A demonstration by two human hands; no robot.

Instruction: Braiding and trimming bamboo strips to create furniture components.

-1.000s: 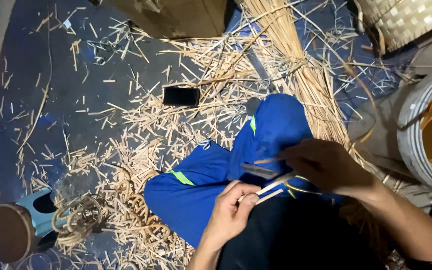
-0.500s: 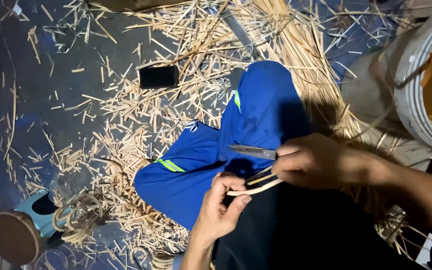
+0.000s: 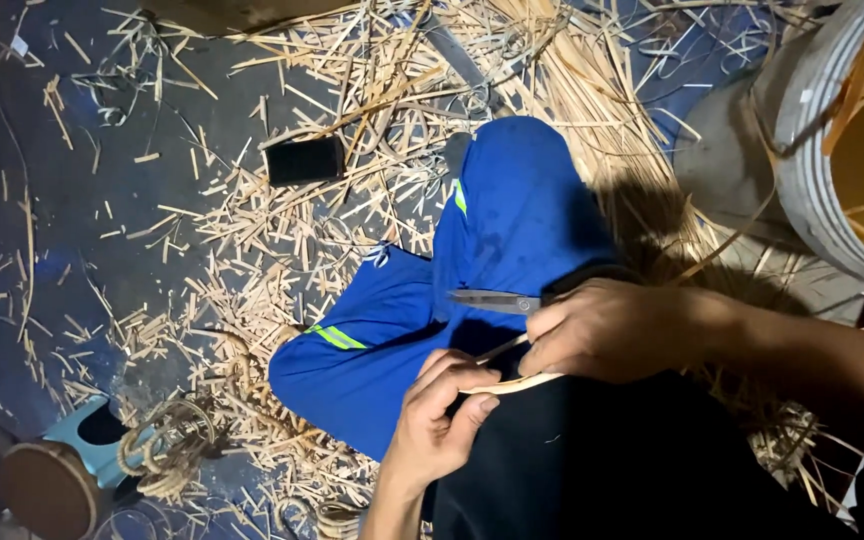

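Here the right hand [image 3: 612,328] grips a knife [image 3: 492,299], the left hand [image 3: 442,420] pinches a strip [image 3: 512,382] over the lap: splitting in progress. Next move likely requires steady blade control.

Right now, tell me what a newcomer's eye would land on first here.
At centre, the bright blue trousers stand out against the dark floor. Over them the right hand holds a knife while the left hand pinches a thin cane strip. Pale cane offcuts litter the floor around.
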